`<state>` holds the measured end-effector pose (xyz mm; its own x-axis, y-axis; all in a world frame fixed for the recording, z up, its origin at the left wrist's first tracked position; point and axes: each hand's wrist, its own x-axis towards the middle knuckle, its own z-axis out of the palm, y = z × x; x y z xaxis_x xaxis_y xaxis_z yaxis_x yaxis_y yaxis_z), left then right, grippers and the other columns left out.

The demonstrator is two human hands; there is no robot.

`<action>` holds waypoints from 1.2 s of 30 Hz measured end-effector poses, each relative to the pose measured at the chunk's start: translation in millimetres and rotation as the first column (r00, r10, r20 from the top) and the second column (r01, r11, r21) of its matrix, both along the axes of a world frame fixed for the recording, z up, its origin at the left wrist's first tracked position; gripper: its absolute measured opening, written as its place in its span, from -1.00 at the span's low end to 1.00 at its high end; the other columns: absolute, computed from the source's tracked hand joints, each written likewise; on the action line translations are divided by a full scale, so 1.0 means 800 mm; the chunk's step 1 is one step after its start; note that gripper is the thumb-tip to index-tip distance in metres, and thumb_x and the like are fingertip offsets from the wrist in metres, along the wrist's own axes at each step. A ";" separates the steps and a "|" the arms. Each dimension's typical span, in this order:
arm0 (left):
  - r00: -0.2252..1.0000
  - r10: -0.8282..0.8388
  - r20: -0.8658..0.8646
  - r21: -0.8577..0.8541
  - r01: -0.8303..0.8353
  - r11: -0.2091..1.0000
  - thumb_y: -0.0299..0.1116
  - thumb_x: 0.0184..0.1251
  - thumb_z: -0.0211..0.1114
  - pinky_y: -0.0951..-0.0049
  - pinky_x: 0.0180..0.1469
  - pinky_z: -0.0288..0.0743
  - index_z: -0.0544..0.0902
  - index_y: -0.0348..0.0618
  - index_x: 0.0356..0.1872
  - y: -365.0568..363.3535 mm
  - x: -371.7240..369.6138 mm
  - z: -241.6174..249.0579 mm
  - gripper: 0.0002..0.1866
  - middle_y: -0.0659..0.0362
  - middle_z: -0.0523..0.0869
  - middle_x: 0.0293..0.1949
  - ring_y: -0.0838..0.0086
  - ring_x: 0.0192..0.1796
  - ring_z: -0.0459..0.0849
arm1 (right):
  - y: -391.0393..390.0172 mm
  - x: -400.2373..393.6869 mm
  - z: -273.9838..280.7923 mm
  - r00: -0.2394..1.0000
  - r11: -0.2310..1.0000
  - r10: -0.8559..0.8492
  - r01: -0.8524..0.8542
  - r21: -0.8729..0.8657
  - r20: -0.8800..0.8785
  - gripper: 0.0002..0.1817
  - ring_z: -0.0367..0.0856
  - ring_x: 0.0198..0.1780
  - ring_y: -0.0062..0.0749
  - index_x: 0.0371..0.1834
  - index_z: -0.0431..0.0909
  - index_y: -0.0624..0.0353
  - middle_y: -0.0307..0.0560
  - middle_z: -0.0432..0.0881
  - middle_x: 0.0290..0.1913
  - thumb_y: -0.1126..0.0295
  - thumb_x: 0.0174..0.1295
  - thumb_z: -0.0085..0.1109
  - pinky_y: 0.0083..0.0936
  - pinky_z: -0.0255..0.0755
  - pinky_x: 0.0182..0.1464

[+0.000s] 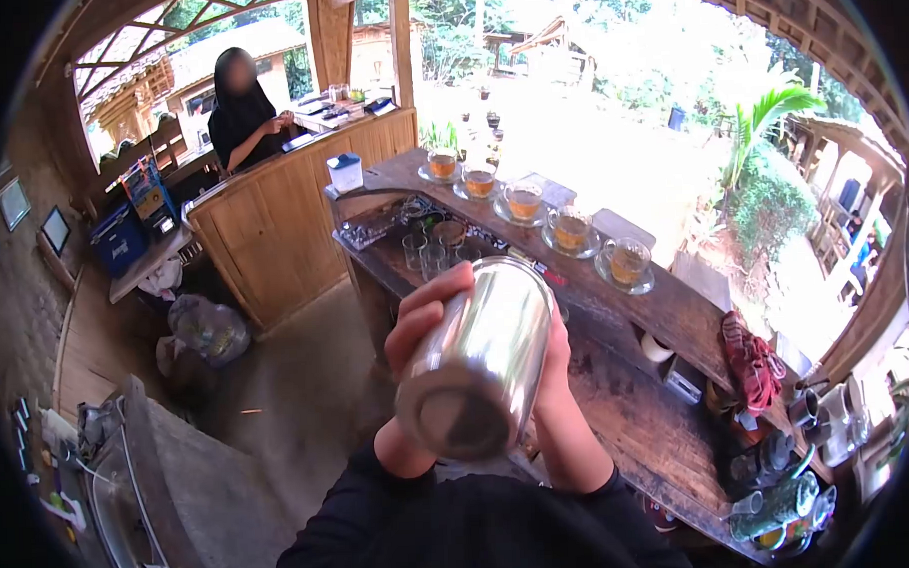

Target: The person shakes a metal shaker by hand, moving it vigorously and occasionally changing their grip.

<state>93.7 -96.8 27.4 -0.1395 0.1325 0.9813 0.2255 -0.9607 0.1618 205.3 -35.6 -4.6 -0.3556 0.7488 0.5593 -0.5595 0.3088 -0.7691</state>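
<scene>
A shiny metal canister [477, 358] is held up close in front of me, tilted with its round base toward me. The fingers of my left hand [423, 320] wrap round its left side. On the right side my right hand [555, 366] grips it, mostly hidden behind the metal. Beyond the canister, several glass cups of amber drink stand on saucers in a row along the raised wooden shelf; the closest one [628, 262] is at the right end. Empty glasses [434, 257] stand on the lower counter just behind the canister.
A person in black [240, 116] stands behind a wooden counter [273, 235] at the upper left. A white-lidded container [345, 173] sits at the shelf's left end. A red cloth [750, 364] and several jars lie right. A plastic bag [208, 328] rests on the floor.
</scene>
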 end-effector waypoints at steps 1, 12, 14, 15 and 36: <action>0.996 0.061 -0.067 0.086 -0.055 0.995 0.25 -0.17 0.50 0.03 0.33 0.26 0.05 -0.16 0.40 -0.005 -0.006 0.005 0.19 -0.16 0.39 0.20 0.01 0.29 0.39 | -0.002 0.002 0.007 0.995 0.998 -0.061 0.061 0.009 0.076 -0.03 0.37 0.28 -0.21 0.33 0.19 0.34 0.13 0.38 0.25 -0.40 0.20 -0.16 -0.31 0.20 0.33; 0.998 -0.025 0.061 -0.045 0.028 0.999 0.29 -0.24 0.51 0.06 0.34 0.24 0.20 0.02 0.38 0.042 -0.067 -0.007 0.12 -0.13 0.33 0.29 0.05 0.32 0.36 | 0.034 -0.070 -0.010 0.987 0.985 0.085 -0.104 -0.141 -0.136 -0.37 0.36 0.29 -0.21 0.32 0.24 0.26 0.12 0.37 0.27 -0.04 0.39 -0.14 -0.34 0.22 0.31; 0.996 0.000 0.089 0.266 -0.023 0.964 -0.32 0.32 0.22 -0.08 0.23 0.31 0.30 0.06 0.18 0.046 -0.066 -0.001 -0.56 -0.13 0.51 0.02 0.09 0.13 0.49 | 0.010 -0.073 0.020 0.921 0.936 -0.335 0.301 0.182 0.201 -0.19 0.42 0.25 -0.14 0.31 0.22 0.27 0.18 0.36 0.25 -0.28 0.34 -0.36 -0.34 0.24 0.31; 0.982 -0.146 0.119 0.455 0.077 0.887 -0.30 0.35 0.17 -0.10 0.22 0.30 0.32 0.13 0.15 0.049 -0.055 0.001 -0.61 -0.11 0.52 0.02 0.11 0.11 0.49 | 0.008 -0.078 0.026 0.981 0.927 -0.195 0.190 0.322 -0.018 -0.25 0.42 0.25 -0.12 0.31 0.23 0.26 0.18 0.36 0.24 -0.21 0.35 -0.26 -0.34 0.25 0.30; 0.989 -0.108 0.105 -0.053 0.114 0.992 0.07 0.06 0.45 0.02 0.23 0.35 0.18 0.05 0.34 0.068 -0.085 0.002 -0.12 -0.17 0.43 0.19 0.05 0.24 0.44 | 0.064 -0.075 0.011 0.975 0.968 -0.220 0.215 0.127 0.022 -0.43 0.39 0.27 -0.26 0.29 0.28 0.26 0.03 0.39 0.29 0.01 0.47 -0.34 -0.33 0.24 0.32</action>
